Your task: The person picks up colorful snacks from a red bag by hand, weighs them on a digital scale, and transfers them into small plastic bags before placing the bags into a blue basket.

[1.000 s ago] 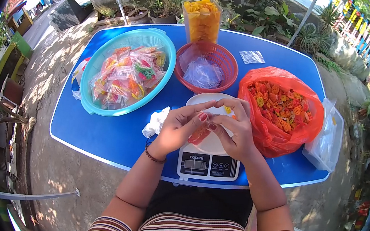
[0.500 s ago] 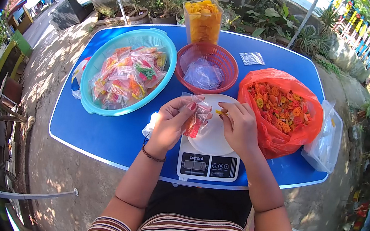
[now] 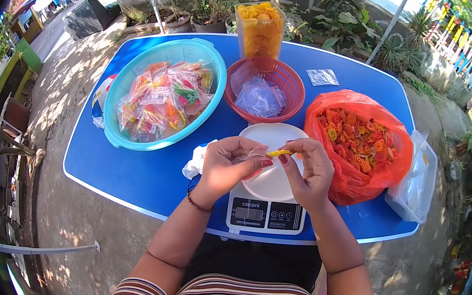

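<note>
My left hand is closed on a small clear plastic bag, mostly covered by the fingers. Between thumb and fingers, my right hand pinches a yellow piece at the bag's mouth. Both hands are above the white plate on the kitchen scale. To the right, a red plastic bag holds many orange and red pieces. Empty clear bags lie in the red basket beyond the plate.
A turquoise basket of filled packets stands at the left on the blue table. Behind are a container of yellow chips and a flat packet. A clear plastic box sits at the right edge; crumpled white plastic lies beside my left wrist.
My hands have come together, and the yellow piece is now at the bag's mouth. The bag has tilted and is more hidden by my left fingers.
</note>
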A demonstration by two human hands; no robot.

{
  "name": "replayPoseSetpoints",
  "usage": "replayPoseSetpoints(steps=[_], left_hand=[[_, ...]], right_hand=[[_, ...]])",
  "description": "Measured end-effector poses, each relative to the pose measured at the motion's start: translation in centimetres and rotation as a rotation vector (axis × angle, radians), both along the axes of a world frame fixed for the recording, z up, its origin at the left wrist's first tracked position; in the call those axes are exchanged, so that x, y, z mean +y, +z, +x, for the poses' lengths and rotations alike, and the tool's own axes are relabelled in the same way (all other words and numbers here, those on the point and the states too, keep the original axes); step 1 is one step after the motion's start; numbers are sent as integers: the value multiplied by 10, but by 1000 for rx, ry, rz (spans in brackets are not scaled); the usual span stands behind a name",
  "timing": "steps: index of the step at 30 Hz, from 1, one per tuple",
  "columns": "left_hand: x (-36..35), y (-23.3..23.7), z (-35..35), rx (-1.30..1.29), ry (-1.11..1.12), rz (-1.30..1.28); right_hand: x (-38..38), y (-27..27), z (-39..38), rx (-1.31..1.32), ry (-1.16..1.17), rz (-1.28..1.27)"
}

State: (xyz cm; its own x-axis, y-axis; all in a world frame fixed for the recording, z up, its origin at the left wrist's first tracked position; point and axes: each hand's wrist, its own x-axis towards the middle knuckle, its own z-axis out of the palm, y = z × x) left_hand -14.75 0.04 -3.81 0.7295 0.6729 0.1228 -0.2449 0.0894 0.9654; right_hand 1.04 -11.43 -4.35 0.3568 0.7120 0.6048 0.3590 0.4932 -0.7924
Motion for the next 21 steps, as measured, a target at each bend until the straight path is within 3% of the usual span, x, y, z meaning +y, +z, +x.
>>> replayPoseSetpoints(steps=[10,13,16,20,21], left_hand=[[4,-6,-5,-33,-185,-40],[3,-6,-1,-85,-192,-3],[7,-5,2,-140,-170,-62],[14,-10,3,-236,-197,-311],[14,-8,3,-270,-207,-371]], right_hand=[[-1,21,4,-481,-87,-49],[0,22,8,-377,-33,-6],[-4,25,17,-108,-184,-139],[-9,22,32,-842,-446,-370],[-8,17,31,-892,-467,-380]])
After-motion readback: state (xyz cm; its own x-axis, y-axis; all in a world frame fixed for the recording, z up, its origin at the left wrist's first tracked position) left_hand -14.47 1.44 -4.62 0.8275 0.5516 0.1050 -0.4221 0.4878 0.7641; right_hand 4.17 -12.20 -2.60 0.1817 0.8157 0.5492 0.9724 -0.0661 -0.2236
